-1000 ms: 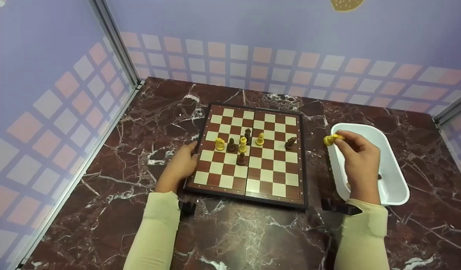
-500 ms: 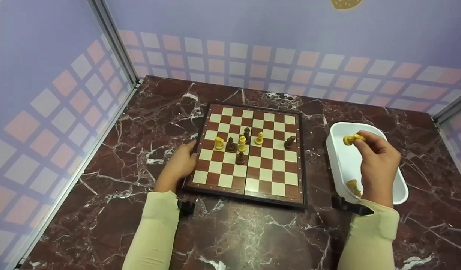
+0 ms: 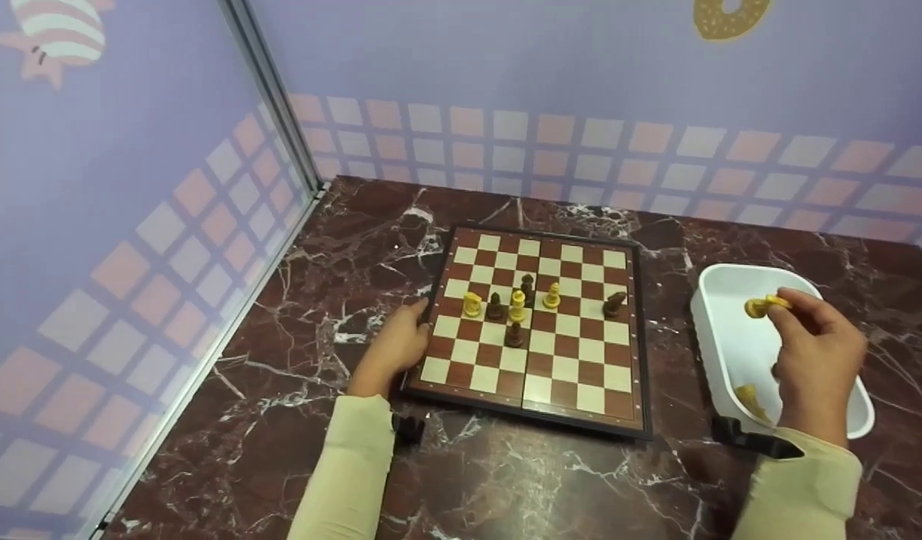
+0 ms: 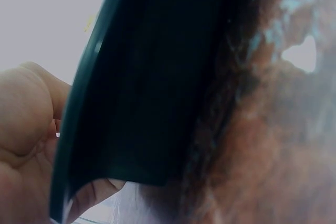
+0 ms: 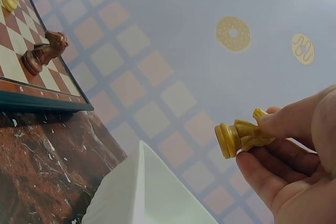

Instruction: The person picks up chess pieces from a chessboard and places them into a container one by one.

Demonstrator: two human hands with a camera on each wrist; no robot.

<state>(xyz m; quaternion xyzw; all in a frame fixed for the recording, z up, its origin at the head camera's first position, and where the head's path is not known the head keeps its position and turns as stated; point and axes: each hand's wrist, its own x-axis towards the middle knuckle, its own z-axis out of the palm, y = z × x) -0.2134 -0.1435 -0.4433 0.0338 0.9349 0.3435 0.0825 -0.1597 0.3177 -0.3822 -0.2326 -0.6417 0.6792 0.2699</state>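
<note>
My right hand (image 3: 821, 360) pinches a yellow chess knight (image 5: 241, 136) between thumb and fingers, lying sideways with its base pointing left. It is over the white tray (image 3: 719, 375). My left hand (image 3: 395, 343) holds the left edge of the chessboard (image 3: 577, 367); the left wrist view shows the hand around the board's dark side (image 4: 142, 87). Standing on the board are a yellow knight (image 3: 472, 304), a yellow king (image 3: 517, 307), a yellow bishop (image 3: 551, 295), a dark knight (image 3: 614, 304) and several other dark pieces, one a dark piece (image 3: 514, 335) nearest me.
Inside the tray, a yellow piece (image 3: 749, 401) lies by the near left wall, with part of the tray hidden under my right hand. A marbled table (image 3: 521, 480) carries board and tray. Patterned panels (image 3: 506, 60) rise behind and at the left.
My right hand has carried the yellow knight rightward from the tray's left rim to over its inside. The head view has shifted; my left hand stays at the board's edge.
</note>
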